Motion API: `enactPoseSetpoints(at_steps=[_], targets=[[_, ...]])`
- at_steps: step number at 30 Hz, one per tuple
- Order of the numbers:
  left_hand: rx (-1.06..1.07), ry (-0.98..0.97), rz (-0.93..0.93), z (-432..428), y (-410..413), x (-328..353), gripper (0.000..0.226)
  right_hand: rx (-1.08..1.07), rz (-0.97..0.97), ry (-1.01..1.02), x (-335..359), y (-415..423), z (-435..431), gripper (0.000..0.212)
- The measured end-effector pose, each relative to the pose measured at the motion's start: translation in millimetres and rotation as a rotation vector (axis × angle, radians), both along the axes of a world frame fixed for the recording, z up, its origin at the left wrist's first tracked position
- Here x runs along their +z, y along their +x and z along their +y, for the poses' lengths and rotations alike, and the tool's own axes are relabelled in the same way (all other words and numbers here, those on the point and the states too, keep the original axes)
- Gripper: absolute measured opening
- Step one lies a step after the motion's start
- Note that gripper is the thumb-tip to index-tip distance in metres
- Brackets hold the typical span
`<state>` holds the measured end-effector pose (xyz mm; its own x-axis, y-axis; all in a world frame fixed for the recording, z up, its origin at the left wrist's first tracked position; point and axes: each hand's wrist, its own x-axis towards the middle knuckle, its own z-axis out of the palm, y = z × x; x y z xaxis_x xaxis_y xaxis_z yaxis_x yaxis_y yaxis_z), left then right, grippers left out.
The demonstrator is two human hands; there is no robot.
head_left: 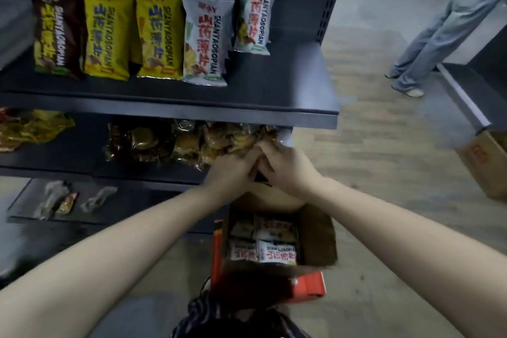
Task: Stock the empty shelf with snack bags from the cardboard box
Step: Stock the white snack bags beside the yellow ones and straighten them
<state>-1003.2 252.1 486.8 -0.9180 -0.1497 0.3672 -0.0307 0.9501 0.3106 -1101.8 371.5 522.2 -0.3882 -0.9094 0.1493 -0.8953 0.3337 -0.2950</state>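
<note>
left hand (230, 171), right hand (286, 169), together at shelf edge (123, 177)

bare left forearm (123, 244) and right forearm (389, 225) — below, a dark garment (203, 318) with thin pale stripes.

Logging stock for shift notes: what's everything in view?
Brown snack bags: one row, top shelf, left.
Yellow snack bags: two rows, top shelf, middle.
White snack bags: two rows, top shelf, right.
Brownish packets: a pile, middle shelf.
Yellow-orange bags: count unclear, middle shelf, left.
Small packets: few, bottom shelf.
Cardboard box: one, brown, floor.
Boxed bags: several, white, inside it.
Second box: one, brown, right edge.
Bystander: one, blue jeans, upper right.
Left hand, right hand: together at brownish pile; grip unclear.
</note>
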Motion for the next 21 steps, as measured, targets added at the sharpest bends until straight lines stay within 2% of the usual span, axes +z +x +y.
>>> enactPoseSetpoints(at_steps=[3,5,9,12,14,21], targets=[[0.01,0.126,-0.333,28.8,0.5,-48.4,0.027,0.028,-0.144,0.161,-47.5,-1.9,37.7,0.019],[-0.029,0.226,-0.478,42.4,-1.6,-78.8,0.021,0.019,-0.207,0.281,-84.5,-7.9,54.9,0.015],[0.012,0.286,-0.718,54.3,-10.2,-131.5,0.025,-0.064,-0.378,0.608,-149.5,-19.5,77.6,0.029],[0.062,0.357,-0.945,59.0,-18.3,-163.1,0.024,-0.097,-0.431,0.802,-187.2,-27.0,86.7,0.04],[0.089,0.387,-1.064,59.4,-24.4,-185.4,0.025,-0.1,-0.447,0.874,-210.5,-33.3,87.0,0.047],[0.155,0.394,-1.297,61.6,-38.9,-251.8,0.017,-0.032,-0.464,1.003,-283.7,-36.2,65.8,0.058]])
